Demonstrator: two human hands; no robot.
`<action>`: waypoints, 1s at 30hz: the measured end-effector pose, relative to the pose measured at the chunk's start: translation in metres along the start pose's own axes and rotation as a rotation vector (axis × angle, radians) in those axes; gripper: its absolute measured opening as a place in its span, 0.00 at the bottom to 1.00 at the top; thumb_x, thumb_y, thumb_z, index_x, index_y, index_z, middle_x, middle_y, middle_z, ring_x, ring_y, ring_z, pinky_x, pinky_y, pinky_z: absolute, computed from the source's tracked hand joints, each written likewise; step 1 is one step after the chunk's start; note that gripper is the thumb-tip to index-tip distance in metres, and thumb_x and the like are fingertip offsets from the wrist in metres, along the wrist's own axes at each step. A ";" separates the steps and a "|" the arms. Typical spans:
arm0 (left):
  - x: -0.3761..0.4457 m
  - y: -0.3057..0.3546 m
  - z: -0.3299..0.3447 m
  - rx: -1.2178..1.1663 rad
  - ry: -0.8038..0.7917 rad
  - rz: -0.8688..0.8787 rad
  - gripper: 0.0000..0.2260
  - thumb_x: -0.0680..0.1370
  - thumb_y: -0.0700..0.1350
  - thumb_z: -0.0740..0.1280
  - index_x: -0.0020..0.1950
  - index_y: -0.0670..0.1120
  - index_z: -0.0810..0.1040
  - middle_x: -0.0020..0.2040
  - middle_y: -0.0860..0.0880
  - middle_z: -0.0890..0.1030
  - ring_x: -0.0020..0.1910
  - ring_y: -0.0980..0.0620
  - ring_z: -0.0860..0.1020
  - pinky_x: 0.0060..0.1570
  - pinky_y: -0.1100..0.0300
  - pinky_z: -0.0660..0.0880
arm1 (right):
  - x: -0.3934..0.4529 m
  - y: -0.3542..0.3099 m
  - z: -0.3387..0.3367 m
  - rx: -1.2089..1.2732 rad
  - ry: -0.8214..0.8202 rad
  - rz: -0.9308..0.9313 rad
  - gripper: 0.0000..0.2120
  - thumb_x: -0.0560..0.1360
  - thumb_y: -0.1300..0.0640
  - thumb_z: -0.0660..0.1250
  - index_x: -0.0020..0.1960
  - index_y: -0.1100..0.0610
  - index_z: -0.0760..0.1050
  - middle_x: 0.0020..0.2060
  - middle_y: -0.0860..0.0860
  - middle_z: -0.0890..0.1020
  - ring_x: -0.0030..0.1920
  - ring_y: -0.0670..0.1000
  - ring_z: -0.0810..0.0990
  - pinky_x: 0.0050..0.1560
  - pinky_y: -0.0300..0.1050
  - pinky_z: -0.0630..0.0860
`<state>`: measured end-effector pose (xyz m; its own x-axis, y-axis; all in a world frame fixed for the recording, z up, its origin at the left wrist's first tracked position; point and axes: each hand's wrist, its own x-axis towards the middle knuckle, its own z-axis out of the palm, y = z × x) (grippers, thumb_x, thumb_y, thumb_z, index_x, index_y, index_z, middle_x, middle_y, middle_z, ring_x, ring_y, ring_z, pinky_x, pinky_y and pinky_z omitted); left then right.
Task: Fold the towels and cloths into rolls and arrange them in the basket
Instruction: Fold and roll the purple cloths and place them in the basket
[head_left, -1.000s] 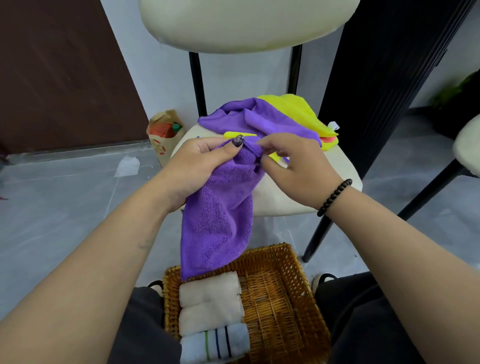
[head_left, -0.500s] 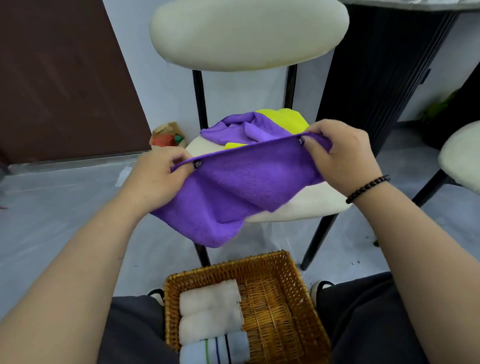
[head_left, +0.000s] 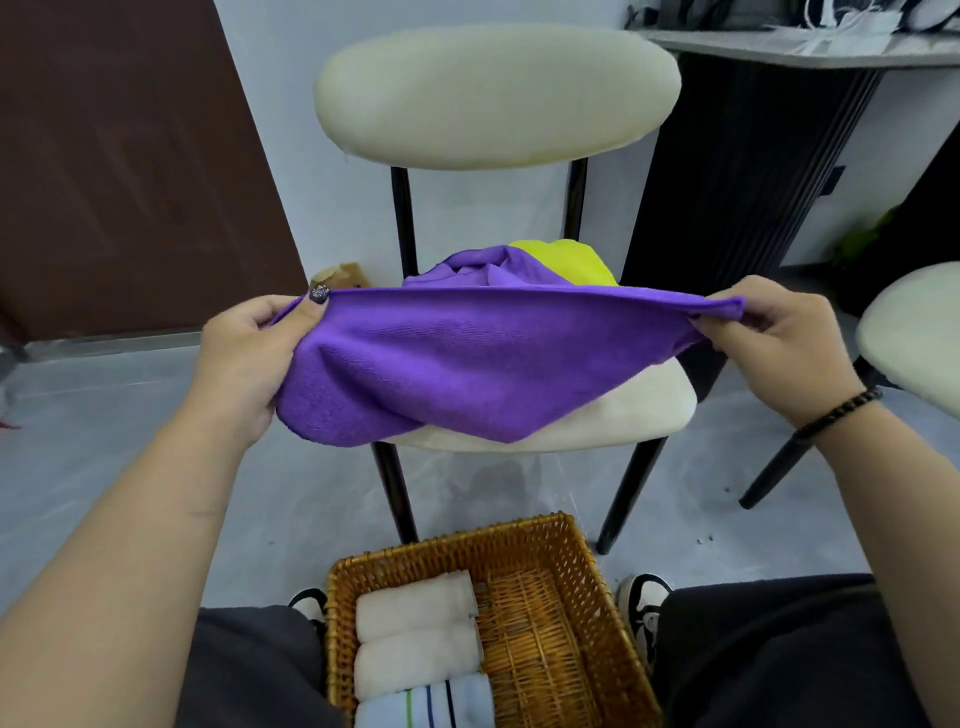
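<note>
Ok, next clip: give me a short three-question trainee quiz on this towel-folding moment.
1. True or false: the purple cloth is stretched between the left hand and the right hand.
2. How many rolled towels lie in the wicker basket? A) one B) three C) five
3. Fill in: a yellow cloth and another purple cloth wait on the chair ____.

Key: 1 true. 2 B: two white rolls and one striped roll, all on the basket's left side. 3 seat.
</note>
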<state>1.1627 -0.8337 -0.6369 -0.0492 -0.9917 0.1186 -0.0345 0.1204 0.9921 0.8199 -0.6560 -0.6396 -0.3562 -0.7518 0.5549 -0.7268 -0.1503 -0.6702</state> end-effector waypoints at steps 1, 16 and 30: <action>-0.003 0.004 0.002 -0.093 -0.045 -0.053 0.02 0.75 0.44 0.71 0.42 0.49 0.81 0.33 0.54 0.82 0.32 0.59 0.78 0.35 0.65 0.75 | -0.002 -0.002 -0.004 0.149 -0.007 0.061 0.02 0.68 0.54 0.75 0.40 0.51 0.82 0.35 0.50 0.80 0.37 0.44 0.77 0.40 0.37 0.75; 0.008 -0.003 0.029 0.154 0.078 0.196 0.05 0.76 0.42 0.70 0.49 0.42 0.84 0.37 0.55 0.82 0.32 0.68 0.76 0.38 0.73 0.71 | 0.010 0.012 0.001 0.338 0.241 0.500 0.17 0.76 0.49 0.66 0.41 0.63 0.79 0.33 0.52 0.79 0.35 0.49 0.76 0.37 0.44 0.74; 0.060 -0.031 0.051 0.551 0.046 0.172 0.07 0.78 0.46 0.68 0.52 0.47 0.85 0.40 0.48 0.82 0.25 0.51 0.79 0.26 0.69 0.72 | 0.054 0.049 0.041 -0.047 0.195 0.735 0.16 0.75 0.56 0.65 0.29 0.60 0.72 0.23 0.53 0.72 0.27 0.53 0.70 0.28 0.41 0.66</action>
<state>1.1104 -0.8947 -0.6626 -0.0566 -0.9553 0.2900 -0.5456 0.2729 0.7924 0.7892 -0.7302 -0.6624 -0.8525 -0.5200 0.0539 -0.2851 0.3760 -0.8817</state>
